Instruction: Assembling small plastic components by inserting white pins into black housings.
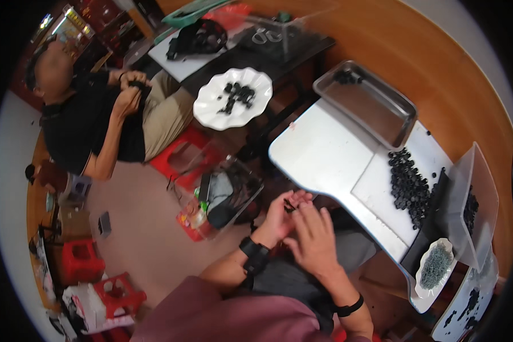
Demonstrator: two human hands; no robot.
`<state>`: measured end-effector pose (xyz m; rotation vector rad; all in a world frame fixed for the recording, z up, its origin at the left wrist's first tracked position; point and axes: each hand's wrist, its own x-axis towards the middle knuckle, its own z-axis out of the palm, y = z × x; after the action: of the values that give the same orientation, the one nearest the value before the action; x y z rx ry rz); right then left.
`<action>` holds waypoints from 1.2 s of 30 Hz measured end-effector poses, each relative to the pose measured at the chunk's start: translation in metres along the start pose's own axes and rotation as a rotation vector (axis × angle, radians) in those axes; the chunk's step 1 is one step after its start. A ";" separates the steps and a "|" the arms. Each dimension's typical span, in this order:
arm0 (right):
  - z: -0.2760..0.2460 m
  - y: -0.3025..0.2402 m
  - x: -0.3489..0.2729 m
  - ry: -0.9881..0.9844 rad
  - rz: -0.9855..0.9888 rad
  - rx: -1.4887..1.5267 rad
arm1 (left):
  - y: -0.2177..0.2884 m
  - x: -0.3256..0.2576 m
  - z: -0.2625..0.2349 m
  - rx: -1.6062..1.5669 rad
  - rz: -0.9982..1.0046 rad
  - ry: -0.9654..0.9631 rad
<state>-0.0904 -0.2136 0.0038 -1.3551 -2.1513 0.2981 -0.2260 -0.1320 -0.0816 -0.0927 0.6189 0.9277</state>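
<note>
Over my lap, my left hand (277,219) is cupped with the palm up. A few small black pieces (290,206) lie in it, partly hidden, and their exact kind is too small to make out. Close against it is my right hand (314,235), palm down, its fingers stretched out and somewhat apart over the left palm. No object shows in the right fingers. To the right, a pile of small black ring-like parts (409,188) is spread on a white board (376,185) on the white table (308,149).
A metal tray (376,108) holds some black parts, as does a scalloped white plate (211,105). A clear plastic bin (477,171) stands by a small dish of greyish bits (436,268). Another person (91,122) sits at the left, handling something black. Red stools (82,259) stand on the floor.
</note>
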 end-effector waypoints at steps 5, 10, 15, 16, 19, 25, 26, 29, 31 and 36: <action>-0.038 0.022 -0.025 0.050 0.151 -0.038 | 0.073 -0.035 -0.023 -0.088 0.238 0.037; -0.049 0.043 -0.055 0.048 0.196 -0.027 | 0.142 -0.027 -0.080 0.072 0.493 0.342; -0.070 0.045 -0.086 0.085 0.222 -0.083 | 0.143 -0.007 -0.102 0.675 0.118 0.530; -0.079 0.043 -0.094 0.136 0.228 -0.128 | 0.134 -0.008 -0.099 0.749 0.108 0.443; -0.100 0.049 -0.113 0.245 0.222 -0.185 | 0.113 -0.016 -0.079 1.016 0.523 0.447; -0.129 0.051 -0.141 0.453 0.274 -0.247 | 0.050 -0.026 -0.012 1.022 0.539 0.046; -0.133 0.049 -0.149 0.465 0.305 -0.273 | 0.035 -0.022 -0.001 1.102 0.503 -0.025; -0.134 0.048 -0.165 0.502 0.320 -0.286 | -0.024 -0.036 0.048 1.354 0.419 -0.226; -0.132 0.048 -0.175 0.504 0.377 -0.294 | -0.048 -0.039 0.069 1.452 0.424 -0.510; -0.118 0.056 -0.178 0.572 0.507 -0.214 | -0.094 -0.038 0.122 1.588 0.451 -0.738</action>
<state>0.0765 -0.3579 0.0106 -1.8336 -1.3833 -0.1301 -0.1143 -0.1762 0.0219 1.7814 0.5229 0.5881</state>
